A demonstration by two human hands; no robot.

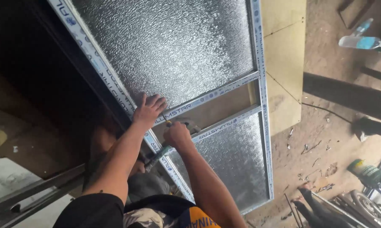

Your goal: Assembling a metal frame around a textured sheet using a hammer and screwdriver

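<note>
An aluminium door frame [263, 105] with frosted, textured glass panels [173, 46] lies flat on a plywood board. My left hand [149, 110] rests spread on the frame's left rail and the edge of the upper glass. My right hand [177, 135] is closed around a screwdriver [159, 153] with a yellow and green handle. Its tip end points at the cross rail [218, 123] beside the open gap between the two panels. The lower glass panel [235, 162] lies just right of my right forearm.
A plywood board [285, 55] sticks out beyond the frame on the right. Two plastic water bottles [361, 41] lie on the dirt floor at top right. Metal scraps, a green can [368, 171] and tools litter the floor at bottom right. Metal bars [34, 194] lie at bottom left.
</note>
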